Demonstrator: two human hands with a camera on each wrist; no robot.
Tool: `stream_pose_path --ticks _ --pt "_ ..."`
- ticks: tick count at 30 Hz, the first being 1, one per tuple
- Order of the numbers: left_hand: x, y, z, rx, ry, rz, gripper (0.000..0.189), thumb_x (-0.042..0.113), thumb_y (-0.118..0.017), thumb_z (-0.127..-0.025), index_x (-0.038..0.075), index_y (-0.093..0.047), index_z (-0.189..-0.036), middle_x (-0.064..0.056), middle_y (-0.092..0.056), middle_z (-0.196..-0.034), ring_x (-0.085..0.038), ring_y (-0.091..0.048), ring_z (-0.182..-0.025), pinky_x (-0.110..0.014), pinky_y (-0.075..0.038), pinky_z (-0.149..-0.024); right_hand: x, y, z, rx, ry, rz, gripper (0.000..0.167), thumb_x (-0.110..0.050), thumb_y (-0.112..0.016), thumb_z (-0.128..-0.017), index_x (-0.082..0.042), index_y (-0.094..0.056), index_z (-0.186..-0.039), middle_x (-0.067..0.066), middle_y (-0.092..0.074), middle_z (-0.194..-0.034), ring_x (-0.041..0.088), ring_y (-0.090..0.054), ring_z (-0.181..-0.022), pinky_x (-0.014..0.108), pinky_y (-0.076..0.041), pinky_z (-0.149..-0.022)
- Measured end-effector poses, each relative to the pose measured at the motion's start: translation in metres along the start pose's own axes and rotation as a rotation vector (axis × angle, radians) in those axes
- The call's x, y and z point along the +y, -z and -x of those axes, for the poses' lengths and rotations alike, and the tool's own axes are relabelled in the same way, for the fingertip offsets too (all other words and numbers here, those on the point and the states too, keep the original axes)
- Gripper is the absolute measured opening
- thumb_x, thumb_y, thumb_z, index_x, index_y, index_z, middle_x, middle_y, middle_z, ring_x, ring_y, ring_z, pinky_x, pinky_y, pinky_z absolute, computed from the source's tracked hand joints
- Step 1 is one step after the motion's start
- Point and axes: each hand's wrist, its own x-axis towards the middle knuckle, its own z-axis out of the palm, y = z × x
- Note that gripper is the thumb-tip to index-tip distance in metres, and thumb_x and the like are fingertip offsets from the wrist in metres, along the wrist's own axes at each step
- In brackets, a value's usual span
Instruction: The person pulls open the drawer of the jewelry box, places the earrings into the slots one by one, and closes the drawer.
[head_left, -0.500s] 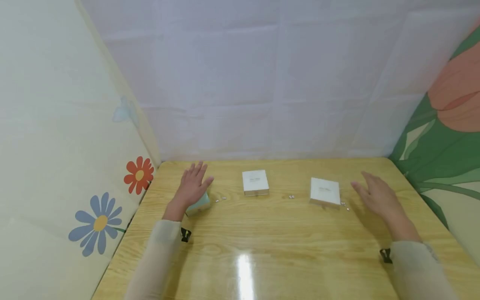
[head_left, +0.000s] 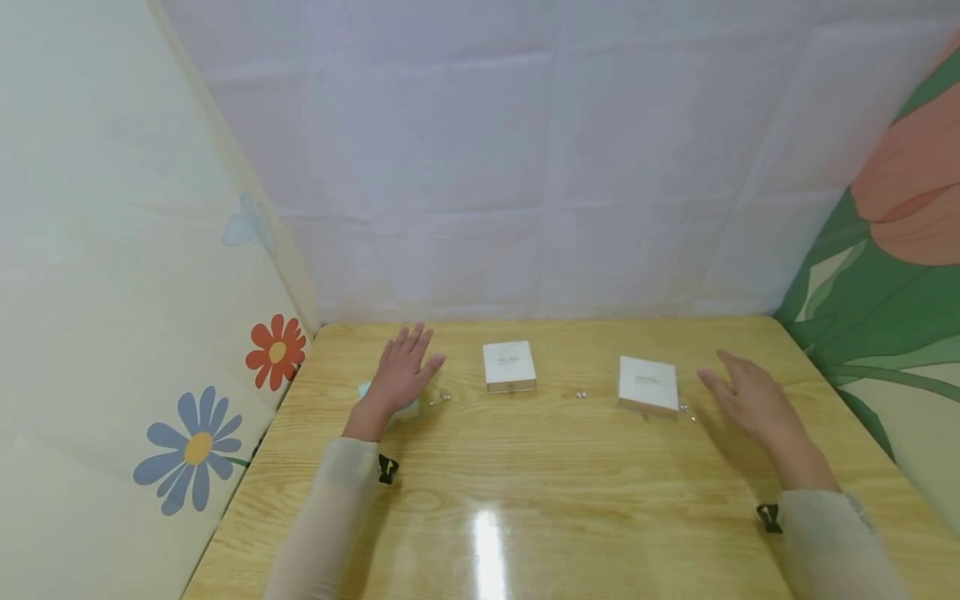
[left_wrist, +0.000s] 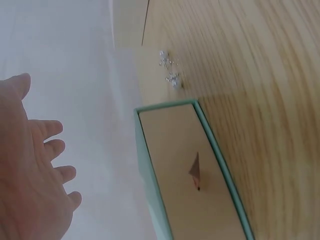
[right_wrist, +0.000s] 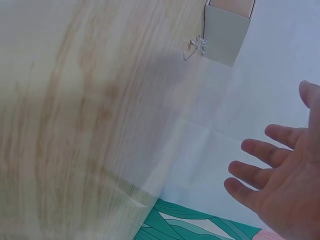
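My left hand (head_left: 399, 379) is over a mint-green box (head_left: 408, 411), fingers extended and holding nothing; it hides much of the box top. In the left wrist view, the box shows a beige drawer front (left_wrist: 185, 170) with a small pull tab (left_wrist: 195, 172). Beside it lies a pair of small sparkling silver earrings (left_wrist: 173, 79). To the right, my right hand (head_left: 757, 408) hovers above the table with fingers spread and nothing in them. Nearest to it are a white box (head_left: 648, 383) and small sparkling jewelry pieces (right_wrist: 200, 45) lying at that box's side.
Another white box (head_left: 510, 365) stands in the middle of the wooden table (head_left: 525, 467). Between the two white boxes lie small shiny pieces (head_left: 581, 395). A pale cloth backdrop (head_left: 487, 192) rises behind the table, with flower-printed panels at both sides.
My left hand has shifted right over the mint-green box, uncovering its left corner. My right hand has moved slightly left and nearer to me. The boxes and jewelry stay put.
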Motion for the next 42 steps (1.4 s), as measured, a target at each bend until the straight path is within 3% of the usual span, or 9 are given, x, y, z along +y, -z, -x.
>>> stream_pose_path --ticks 8,18,34,42 --pt "0.014 -0.008 -0.006 -0.024 -0.019 0.014 0.072 0.056 -0.029 -0.108 0.01 -0.02 -0.163 -0.009 -0.008 -0.171 -0.034 0.0 -0.157 -0.057 0.0 -0.126 -0.004 -0.001 0.004 -0.024 -0.01 -0.013 0.075 -0.045 -0.033 -0.11 0.019 -0.024 -0.15 0.049 -0.028 -0.146 0.067 -0.028 -0.131 0.077 -0.024 -0.106" --pt "0.028 -0.018 -0.015 -0.02 -0.062 0.011 0.068 0.051 -0.031 -0.109 0.01 -0.022 -0.162 -0.011 -0.013 -0.17 -0.037 -0.006 -0.156 -0.057 -0.003 -0.126 -0.008 -0.004 0.007 -0.051 -0.049 -0.02 0.077 -0.047 -0.031 -0.11 0.018 -0.024 -0.15 0.048 -0.028 -0.146 0.066 -0.027 -0.132 0.077 -0.024 -0.107" --pt "0.058 -0.037 -0.027 -0.076 -0.126 -0.016 0.067 0.052 -0.029 -0.109 0.013 -0.02 -0.163 -0.008 -0.014 -0.17 -0.034 -0.007 -0.157 -0.053 -0.002 -0.127 -0.017 -0.006 0.012 -0.091 -0.082 -0.057 0.077 -0.048 -0.032 -0.11 0.02 -0.033 -0.145 0.048 -0.031 -0.144 0.066 -0.03 -0.13 0.077 -0.026 -0.105" --pt "0.073 -0.043 -0.031 -0.097 -0.151 -0.019 0.066 0.051 -0.028 -0.109 0.014 -0.02 -0.163 -0.005 -0.013 -0.17 -0.032 -0.007 -0.157 -0.051 -0.001 -0.127 -0.022 -0.007 0.016 -0.123 -0.094 -0.024 0.078 -0.049 -0.034 -0.109 0.021 -0.037 -0.142 0.048 -0.033 -0.141 0.066 -0.032 -0.129 0.076 -0.029 -0.104"
